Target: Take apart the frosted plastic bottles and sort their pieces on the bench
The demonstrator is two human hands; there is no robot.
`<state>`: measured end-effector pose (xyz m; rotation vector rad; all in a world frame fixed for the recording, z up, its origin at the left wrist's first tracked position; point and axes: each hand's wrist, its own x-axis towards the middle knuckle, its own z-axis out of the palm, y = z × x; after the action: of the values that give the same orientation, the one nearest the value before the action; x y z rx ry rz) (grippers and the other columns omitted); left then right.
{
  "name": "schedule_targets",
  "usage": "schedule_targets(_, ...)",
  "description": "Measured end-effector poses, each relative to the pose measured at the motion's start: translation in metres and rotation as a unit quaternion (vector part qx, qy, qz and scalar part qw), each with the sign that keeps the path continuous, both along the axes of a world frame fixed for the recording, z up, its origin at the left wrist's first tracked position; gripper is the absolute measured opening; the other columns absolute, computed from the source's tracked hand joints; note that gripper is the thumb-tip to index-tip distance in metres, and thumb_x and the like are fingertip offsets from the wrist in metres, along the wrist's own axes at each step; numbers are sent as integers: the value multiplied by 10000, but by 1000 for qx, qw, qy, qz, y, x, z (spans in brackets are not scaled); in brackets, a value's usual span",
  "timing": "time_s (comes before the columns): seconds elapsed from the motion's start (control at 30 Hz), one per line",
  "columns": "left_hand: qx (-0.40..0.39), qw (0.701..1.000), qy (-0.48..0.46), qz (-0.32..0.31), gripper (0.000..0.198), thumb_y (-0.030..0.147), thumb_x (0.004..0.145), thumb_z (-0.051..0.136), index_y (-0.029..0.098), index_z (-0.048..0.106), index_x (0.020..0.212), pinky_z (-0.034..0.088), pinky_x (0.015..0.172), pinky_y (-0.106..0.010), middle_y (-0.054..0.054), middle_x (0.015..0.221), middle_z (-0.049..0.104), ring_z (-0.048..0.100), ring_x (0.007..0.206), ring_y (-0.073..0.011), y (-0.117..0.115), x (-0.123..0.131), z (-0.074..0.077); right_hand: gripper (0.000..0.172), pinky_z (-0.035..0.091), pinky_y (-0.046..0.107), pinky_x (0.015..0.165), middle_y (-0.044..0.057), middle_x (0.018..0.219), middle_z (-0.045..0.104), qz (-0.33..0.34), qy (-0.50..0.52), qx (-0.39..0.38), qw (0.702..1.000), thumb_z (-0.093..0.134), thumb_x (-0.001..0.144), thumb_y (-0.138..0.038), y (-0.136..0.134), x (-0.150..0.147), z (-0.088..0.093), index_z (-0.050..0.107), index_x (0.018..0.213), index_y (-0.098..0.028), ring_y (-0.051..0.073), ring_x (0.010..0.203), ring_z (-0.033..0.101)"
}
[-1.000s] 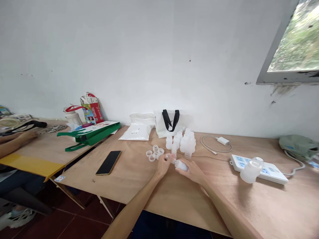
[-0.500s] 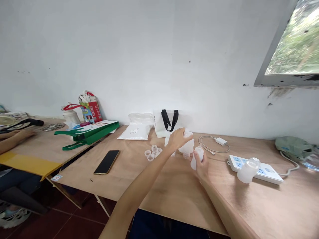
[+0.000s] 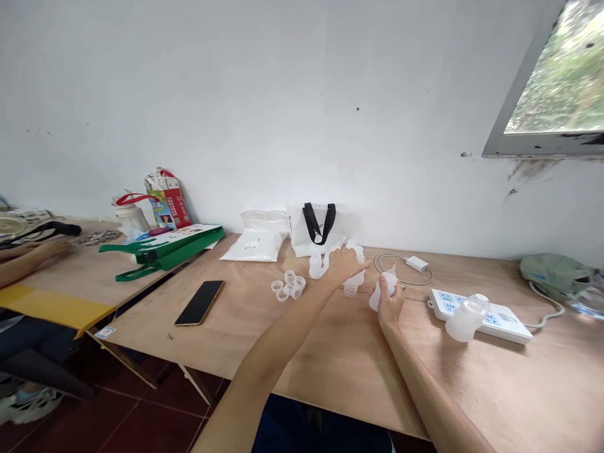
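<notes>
Clenched around a small translucent plastic bottle (image 3: 376, 300), the right hand (image 3: 391, 306) holds it slanted, its long axis running with the neck up and to the right, more tilted than half a second ago. The left hand (image 3: 344, 264) lies over the standing bottles (image 3: 315, 266) just in front of the white tote bag (image 3: 321, 229), its grip impossible to tell. Ring-shaped caps (image 3: 287, 286) sit front-left of that bag.

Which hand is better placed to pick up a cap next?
Probably the left: the left hand is closer to the caps, while the right hand is gripping a plastic bottle.
</notes>
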<state>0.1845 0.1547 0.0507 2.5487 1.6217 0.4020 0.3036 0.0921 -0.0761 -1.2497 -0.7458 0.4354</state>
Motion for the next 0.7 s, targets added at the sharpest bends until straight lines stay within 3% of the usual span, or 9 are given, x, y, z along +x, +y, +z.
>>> schedule_targets(0.17,59,997,-38,-45,525,614,925,509,175,561,1207,495,889,-390,-143,1212,664,647,1110,-317,-1,-4,-11,527,477,287,516,-6,649,654,6,3,-9,1000,616,776,-713,0,0,-1,591,932,-210,192,518,617)
schedule_targets(0.3,32,997,-55,-48,416,540,948,482,191,550,1164,498,870,-396,-120,1185,675,661,1071,-308,-1,-7,-18,516,483,301,524,-10,647,651,6,7,-6,1000,629,768,-710,1,0,-2,589,915,-217,194,509,615)
schedule_targets(0.5,17,998,-58,-19,471,518,886,534,200,495,1231,494,869,-422,-136,1154,687,668,1057,-340,2,-6,-16,502,488,288,520,-16,654,645,13,-3,-10,1000,642,758,-704,1,-1,-2,579,869,-219,181,498,620)
schedule_targets(0.7,11,998,-48,-29,517,520,873,531,214,440,1280,483,895,-423,-125,1136,700,668,1068,-336,3,-8,-15,511,483,281,483,-19,649,642,31,5,-14,999,650,750,-704,1,-2,-1,573,875,-215,186,481,627)
